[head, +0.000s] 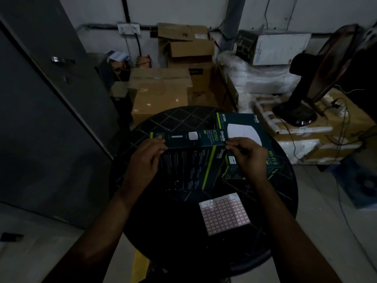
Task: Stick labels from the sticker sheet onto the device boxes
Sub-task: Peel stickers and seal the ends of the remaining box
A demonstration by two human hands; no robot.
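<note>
Both hands are up on the dark green rectangular cardboard device box (pixel 189 158), which is tipped on the round black tabletop (pixel 271 201) so its long narrow side panel faces the camera. The left hand (pixel 145 158) grips the left end of that panel, fingers curled over the edge. The right hand (pixel 247 158) has its fingers pinched together at the right end of the panel, near the white "Omada" lettering; whether a label sits under them is too small and too dim to tell. If a sticker is going down here, the good move, I'd say, is to keep the left hand bracing so the box cannot rock, set one edge of the label first, then rub it flat across the smooth printed card so no bubble or crease forms. A second dark green flat device box with a white dome picture (pixel 246 127) lies behind and to the right, partly under the first. The sticker sheet (pixel 224 213), a pale square of thin glossy paper with a grid of small pinkish rectangular labels, lies flat on the near side of the tabletop, apart from both hands. The tabletop looks matte, scored with a diamond lattice pattern.
</note>
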